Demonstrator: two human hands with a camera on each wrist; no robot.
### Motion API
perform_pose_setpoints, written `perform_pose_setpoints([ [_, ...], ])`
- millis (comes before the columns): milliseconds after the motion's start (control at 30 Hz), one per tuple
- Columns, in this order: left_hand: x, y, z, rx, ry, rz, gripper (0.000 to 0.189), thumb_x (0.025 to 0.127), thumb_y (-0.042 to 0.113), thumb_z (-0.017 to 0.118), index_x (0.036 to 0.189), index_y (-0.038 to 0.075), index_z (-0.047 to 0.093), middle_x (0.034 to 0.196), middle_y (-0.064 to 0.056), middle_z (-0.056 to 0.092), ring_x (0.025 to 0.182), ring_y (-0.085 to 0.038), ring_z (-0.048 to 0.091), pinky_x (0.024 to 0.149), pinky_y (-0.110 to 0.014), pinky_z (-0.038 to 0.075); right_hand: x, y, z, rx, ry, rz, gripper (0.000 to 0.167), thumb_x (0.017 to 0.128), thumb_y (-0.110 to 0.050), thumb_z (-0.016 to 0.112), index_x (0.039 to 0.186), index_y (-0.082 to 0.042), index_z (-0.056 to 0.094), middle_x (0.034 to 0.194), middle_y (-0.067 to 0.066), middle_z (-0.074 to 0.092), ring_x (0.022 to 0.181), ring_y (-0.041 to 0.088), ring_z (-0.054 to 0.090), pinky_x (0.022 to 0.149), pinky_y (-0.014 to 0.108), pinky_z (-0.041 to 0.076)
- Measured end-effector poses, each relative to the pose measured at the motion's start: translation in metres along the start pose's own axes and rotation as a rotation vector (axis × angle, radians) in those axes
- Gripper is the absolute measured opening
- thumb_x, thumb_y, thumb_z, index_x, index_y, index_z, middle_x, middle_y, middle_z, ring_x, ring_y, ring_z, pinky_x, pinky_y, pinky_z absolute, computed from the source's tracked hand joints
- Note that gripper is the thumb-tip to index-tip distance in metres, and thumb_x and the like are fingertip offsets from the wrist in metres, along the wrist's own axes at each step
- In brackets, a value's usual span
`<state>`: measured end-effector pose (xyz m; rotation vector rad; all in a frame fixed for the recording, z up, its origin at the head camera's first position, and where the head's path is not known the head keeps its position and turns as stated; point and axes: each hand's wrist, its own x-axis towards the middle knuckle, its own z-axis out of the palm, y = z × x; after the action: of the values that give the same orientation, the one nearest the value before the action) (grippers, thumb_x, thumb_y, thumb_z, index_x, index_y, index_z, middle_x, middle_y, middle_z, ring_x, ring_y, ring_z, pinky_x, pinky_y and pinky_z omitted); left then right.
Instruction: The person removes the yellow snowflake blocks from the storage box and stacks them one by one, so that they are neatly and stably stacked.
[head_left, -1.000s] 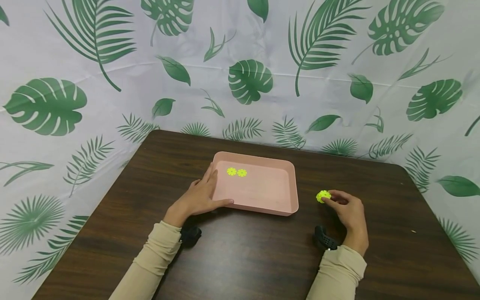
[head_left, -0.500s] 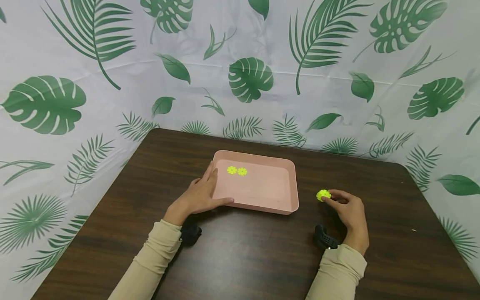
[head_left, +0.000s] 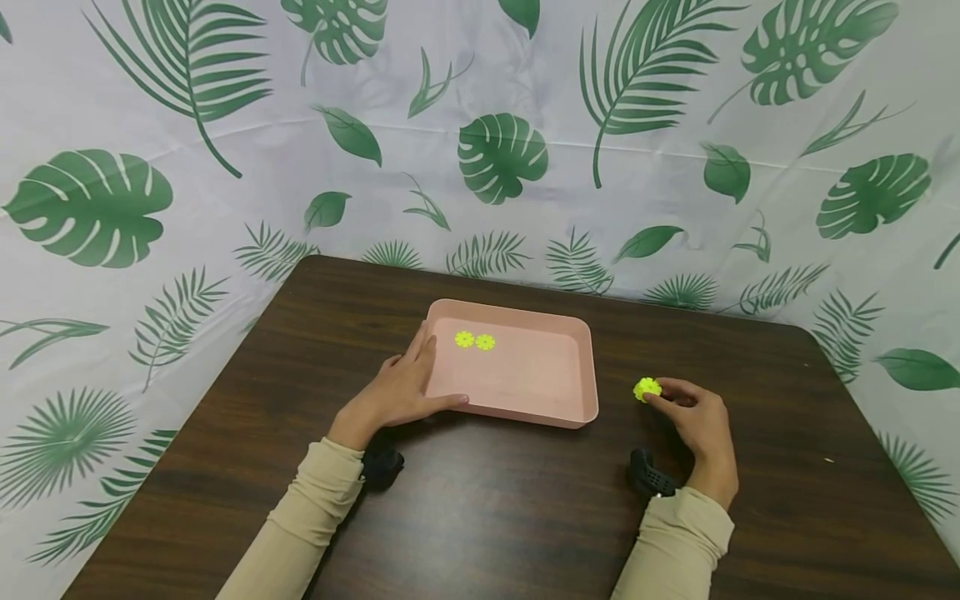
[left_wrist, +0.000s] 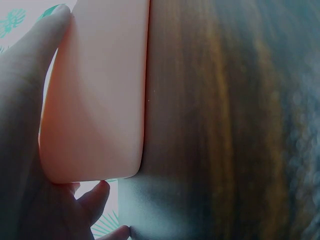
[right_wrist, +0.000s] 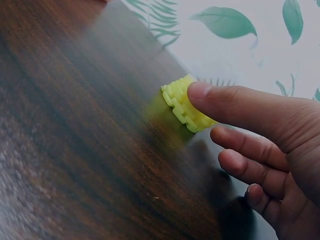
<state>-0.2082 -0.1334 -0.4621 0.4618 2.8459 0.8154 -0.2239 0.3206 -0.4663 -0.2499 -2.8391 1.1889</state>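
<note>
A shallow pink tray (head_left: 517, 367) lies on the dark wooden table. Against its near left corner rests my left hand (head_left: 393, 392), thumb stretched along the near rim and fingers along the left side; the left wrist view shows the thumb (left_wrist: 35, 55) lying on the tray's edge (left_wrist: 100, 100). Two flat yellow-green flower-shaped discs (head_left: 475, 341) lie side by side in the tray's far left part. To the right of the tray, my right hand (head_left: 693, 417) pinches a stack of similar discs (right_wrist: 182, 102) between thumb and fingers, close over the table; its other fingers hang loosely curled.
Behind the table (head_left: 510, 517) hangs a white cloth (head_left: 570, 208) printed with green leaves, running along the far and left sides. A tiny pale scrap (head_left: 828, 460) lies to the right of my right hand. Black devices (head_left: 651, 477) sit at both wrists.
</note>
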Motion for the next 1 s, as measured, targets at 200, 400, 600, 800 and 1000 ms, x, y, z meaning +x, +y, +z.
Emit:
perform_pose_setpoints([
  [200, 0.0001, -0.0002, 0.0001, 0.0, -0.001, -0.003, 0.119, 0.09, 0.074, 0.059, 0.164, -0.002, 0.007, 0.172, -0.015, -0.012, 0.153, -0.038, 0.028, 0.115, -0.069, 0.024, -0.0002, -0.0017, -0.001, 0.005, -0.021, 0.008, 0.054, 0.095, -0.035, 0.078, 0.135, -0.002, 0.066, 0.122, 0.019, 0.066, 0.1, 0.025, 0.057, 0.075, 0.022, 0.045],
  [400, 0.0008, -0.0017, 0.0015, -0.007, 0.0, -0.007, 0.12, 0.089, 0.075, 0.059, 0.164, -0.001, 0.006, 0.172, -0.015, -0.012, 0.152, -0.039, 0.03, 0.116, -0.069, 0.023, -0.0001, -0.0021, -0.0007, 0.007, -0.03, 0.009, 0.054, 0.094, -0.034, 0.079, 0.135, -0.001, 0.067, 0.121, 0.018, 0.066, 0.099, 0.024, 0.056, 0.074, 0.022, 0.045],
  [600, 0.0008, -0.0025, 0.0022, -0.009, 0.001, -0.005, 0.119, 0.089, 0.075, 0.059, 0.164, -0.002, 0.007, 0.172, -0.015, -0.012, 0.151, -0.04, 0.031, 0.115, -0.069, 0.023, 0.0003, -0.0016, -0.0004, 0.0, -0.036, -0.006, 0.053, 0.094, -0.035, 0.078, 0.135, -0.001, 0.067, 0.12, 0.019, 0.066, 0.097, 0.024, 0.056, 0.074, 0.023, 0.045],
  [800, 0.0007, -0.0011, 0.0008, -0.006, -0.004, -0.005, 0.119, 0.09, 0.074, 0.059, 0.164, -0.002, 0.007, 0.172, -0.016, -0.012, 0.152, -0.039, 0.029, 0.115, -0.069, 0.023, 0.0007, -0.0015, -0.0006, 0.007, -0.036, -0.01, 0.052, 0.095, -0.034, 0.078, 0.134, -0.001, 0.067, 0.117, 0.017, 0.065, 0.096, 0.023, 0.055, 0.073, 0.021, 0.045],
  [1000, 0.0009, -0.0014, 0.0006, 0.002, -0.006, -0.004, 0.118, 0.09, 0.074, 0.058, 0.164, -0.002, 0.006, 0.172, -0.015, -0.012, 0.154, -0.038, 0.026, 0.115, -0.069, 0.023, 0.0007, -0.0017, -0.0015, 0.003, -0.035, -0.017, 0.052, 0.095, -0.034, 0.078, 0.133, 0.0, 0.067, 0.116, 0.016, 0.065, 0.096, 0.022, 0.055, 0.073, 0.018, 0.044],
])
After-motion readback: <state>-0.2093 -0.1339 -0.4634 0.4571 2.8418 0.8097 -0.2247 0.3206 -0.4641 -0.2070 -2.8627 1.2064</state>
